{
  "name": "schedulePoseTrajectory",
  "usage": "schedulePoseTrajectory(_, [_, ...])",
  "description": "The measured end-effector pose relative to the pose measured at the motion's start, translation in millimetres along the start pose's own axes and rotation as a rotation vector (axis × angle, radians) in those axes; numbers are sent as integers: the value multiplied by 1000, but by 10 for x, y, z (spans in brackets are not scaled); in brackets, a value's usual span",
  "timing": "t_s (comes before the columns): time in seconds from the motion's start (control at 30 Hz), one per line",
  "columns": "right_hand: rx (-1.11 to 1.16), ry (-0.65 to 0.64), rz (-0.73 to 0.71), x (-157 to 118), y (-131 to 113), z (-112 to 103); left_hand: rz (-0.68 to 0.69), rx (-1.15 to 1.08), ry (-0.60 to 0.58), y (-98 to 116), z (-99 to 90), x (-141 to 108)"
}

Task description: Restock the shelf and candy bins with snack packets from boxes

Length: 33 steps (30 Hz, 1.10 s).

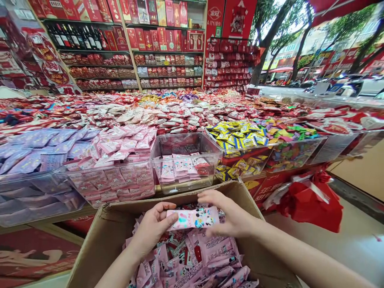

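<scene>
A pink candy packet (192,219) printed with cartoon figures lies level above an open cardboard box (96,240). My left hand (151,228) pinches its left end, thumb on top. Around the packet's right end, my right hand (234,216) has its thumb and fingers apart; whether it touches the packet is unclear. Many similar pink packets (207,250) lie loose in the box under both hands. Just beyond the box stands a clear plastic bin (168,186), with a low layer of pink packets (181,167) along its front.
Left of the clear bin are heaped bins of pink packets (120,172) and lilac packets (39,152). To its right are yellow packets (240,136) and multicoloured sweets (291,132). Red bags (315,200) hang at the right. Stocked shelves (168,52) line the back.
</scene>
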State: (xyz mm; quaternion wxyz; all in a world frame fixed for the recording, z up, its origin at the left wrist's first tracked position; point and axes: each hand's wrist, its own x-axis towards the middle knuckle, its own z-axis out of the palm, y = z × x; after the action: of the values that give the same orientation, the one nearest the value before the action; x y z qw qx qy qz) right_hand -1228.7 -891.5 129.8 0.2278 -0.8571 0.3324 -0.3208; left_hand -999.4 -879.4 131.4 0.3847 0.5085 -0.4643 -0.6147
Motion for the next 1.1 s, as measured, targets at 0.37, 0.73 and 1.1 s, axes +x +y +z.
schedulePoseTrajectory(0.37, [-465, 218, -279, 344, -595, -707, -53, -205, -78, 56, -81, -79])
schedulePoseTrajectory(0.73, [-949, -261, 304, 1886, -248, -822, -162, 168, -267, -329, -77, 27])
schedulePoseTrajectory(1.1, [-897, -647, 284, 2005, -92, -539, -96, 346, -329, -391, -163, 48])
